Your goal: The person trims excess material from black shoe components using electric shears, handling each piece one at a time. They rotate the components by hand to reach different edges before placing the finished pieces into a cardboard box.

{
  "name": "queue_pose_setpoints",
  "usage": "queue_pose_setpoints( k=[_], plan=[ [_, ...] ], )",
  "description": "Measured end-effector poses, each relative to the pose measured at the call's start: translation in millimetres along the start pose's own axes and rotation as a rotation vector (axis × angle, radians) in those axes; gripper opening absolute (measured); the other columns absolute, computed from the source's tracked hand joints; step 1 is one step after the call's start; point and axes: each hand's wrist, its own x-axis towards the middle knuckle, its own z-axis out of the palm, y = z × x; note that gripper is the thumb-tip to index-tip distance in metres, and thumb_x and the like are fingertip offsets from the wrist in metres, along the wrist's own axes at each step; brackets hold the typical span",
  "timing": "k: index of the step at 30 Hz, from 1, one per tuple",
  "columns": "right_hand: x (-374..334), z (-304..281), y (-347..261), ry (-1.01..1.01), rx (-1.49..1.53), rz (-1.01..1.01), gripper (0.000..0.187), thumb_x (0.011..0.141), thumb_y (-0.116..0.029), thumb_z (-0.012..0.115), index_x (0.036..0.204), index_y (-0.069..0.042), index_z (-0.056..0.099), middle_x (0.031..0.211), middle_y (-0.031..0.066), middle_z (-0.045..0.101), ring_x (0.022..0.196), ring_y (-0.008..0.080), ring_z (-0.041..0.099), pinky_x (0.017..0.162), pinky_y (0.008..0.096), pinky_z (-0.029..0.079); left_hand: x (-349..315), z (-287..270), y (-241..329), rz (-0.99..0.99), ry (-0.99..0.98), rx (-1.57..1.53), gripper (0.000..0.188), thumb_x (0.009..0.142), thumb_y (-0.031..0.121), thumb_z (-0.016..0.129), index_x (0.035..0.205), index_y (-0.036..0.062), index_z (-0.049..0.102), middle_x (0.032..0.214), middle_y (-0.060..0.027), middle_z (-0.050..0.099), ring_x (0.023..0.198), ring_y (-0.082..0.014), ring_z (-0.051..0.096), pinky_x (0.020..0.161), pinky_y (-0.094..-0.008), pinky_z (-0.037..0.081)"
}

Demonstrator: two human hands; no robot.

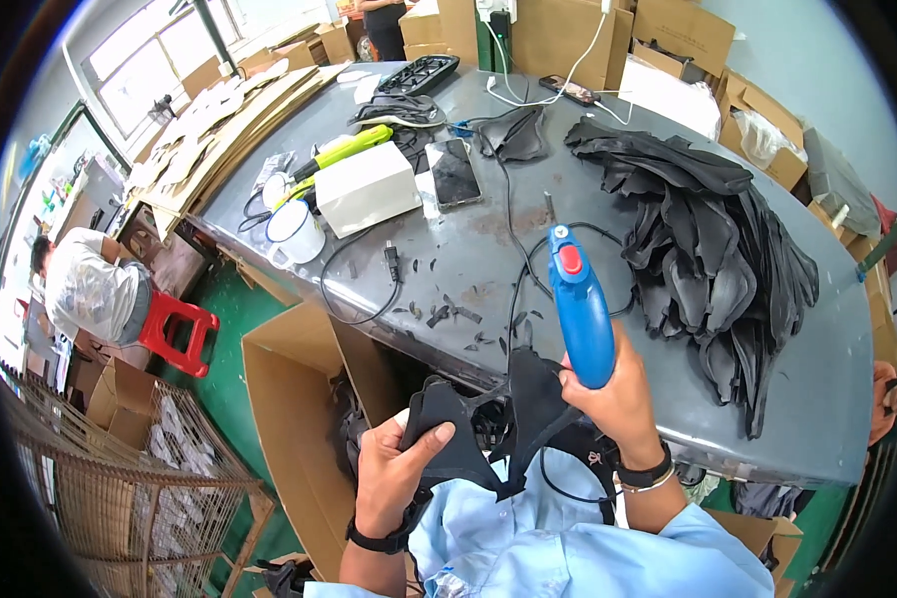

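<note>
My right hand (616,391) is closed around a blue corded hand tool (580,317) with a red button and a thin metal tip that points away over the table. In my left hand (401,463), a black molded fabric piece (460,439) is pinched between thumb and fingers. The piece hangs in front of my body, below the table's near edge, and its right side reaches up beside my right fingers. Whether those fingers also grip it, I cannot tell. To the right lies a large pile of similar black pieces (703,249) on the grey table (807,394).
A cardboard box (294,389) stands open at lower left. On the table are a white box (369,189), a white mug (295,234), a phone (454,174), a yellow-green tool (354,147), loose cords and black scraps. One person sits on a red stool (177,329); another stands behind the table.
</note>
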Motion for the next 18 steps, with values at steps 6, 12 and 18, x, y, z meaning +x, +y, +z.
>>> queue_pose_setpoints(
  k=[6, 12, 18],
  plan=[
    [-4.5, 8.6, 9.9, -0.025, 0.089, 0.053, 0.054, 0.070, -0.023, 0.079, 0.108, 0.000, 0.047, 0.081, 0.0159, 0.064, 0.076, 0.0275, 0.067, 0.069, 0.0348, 0.051, 0.4, -4.3, -2.5, -0.003, 0.175, -0.422, 0.017, 0.088, 0.007, 0.058, 0.099, -0.0045, 0.060, 0.091, -0.0108, 0.066, 0.079, -0.0160, 0.062, 0.075, -0.0273, 0.049],
    [-51.9, 30.5, -9.5, -0.368, -0.211, -0.249, 0.063, 0.071, -0.038, 0.080, 0.109, 0.001, 0.047, 0.076, 0.0176, 0.063, 0.065, 0.0313, 0.066, 0.059, 0.0381, 0.052, 5.8, 22.7, 2.6, 0.270, 0.448, -0.607, 0.040, 0.088, 0.010, 0.054, 0.122, -0.0050, 0.040, 0.112, -0.0223, 0.058, 0.103, -0.0302, 0.059, 0.093, -0.0434, 0.047],
    [-69.4, 48.8, -1.6, -0.403, -0.334, -0.444, 0.056, 0.068, -0.031, 0.081, 0.100, 0.003, 0.051, 0.068, 0.0149, 0.063, 0.057, 0.0292, 0.064, 0.051, 0.0348, 0.050, 3.5, 28.5, 2.8, 0.476, 0.500, -0.518, 0.043, 0.090, 0.009, 0.051, 0.128, -0.0024, 0.036, 0.117, -0.0203, 0.055, 0.105, -0.0268, 0.057, 0.093, -0.0379, 0.047]
  ],
)
